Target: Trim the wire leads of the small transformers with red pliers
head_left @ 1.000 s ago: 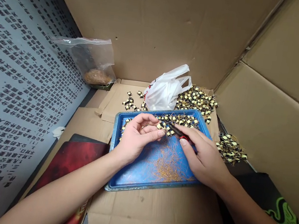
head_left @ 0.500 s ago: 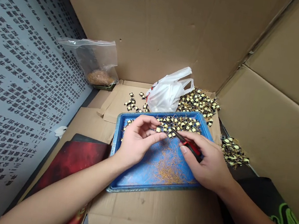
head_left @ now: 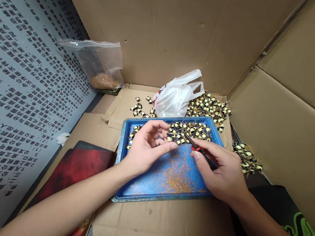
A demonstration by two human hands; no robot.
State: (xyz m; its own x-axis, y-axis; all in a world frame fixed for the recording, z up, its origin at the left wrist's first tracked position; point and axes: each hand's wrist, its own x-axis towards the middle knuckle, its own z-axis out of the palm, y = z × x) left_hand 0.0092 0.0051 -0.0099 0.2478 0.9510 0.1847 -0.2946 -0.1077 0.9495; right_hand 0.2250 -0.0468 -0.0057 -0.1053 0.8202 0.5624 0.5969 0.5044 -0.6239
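My left hand [head_left: 148, 145] is over the blue tray [head_left: 160, 202], fingers curled around a small yellow-and-black component [head_left: 170, 138] at its fingertips. A red and black hand tool [head_left: 203, 155], its dark tip pointing up and left, is gripped in my right hand [head_left: 223, 172]. The tip lies a short way right of the held component. Many similar components [head_left: 192, 130] fill the back of the tray. Loose copper-coloured wire bits [head_left: 178, 179] lie on its bottom between my hands.
A white plastic bag [head_left: 174, 99] stands behind the tray, with component piles [head_left: 210, 108] beside it and more at the right [head_left: 247, 160]. A clear bag of copper-coloured bits [head_left: 104, 79] is at the back left. Cardboard walls [head_left: 170, 26] enclose the back and right.
The hand tool has turned in my right hand, showing less red, and its tip has moved slightly right. My left hand has barely moved; the held component is slightly further right.
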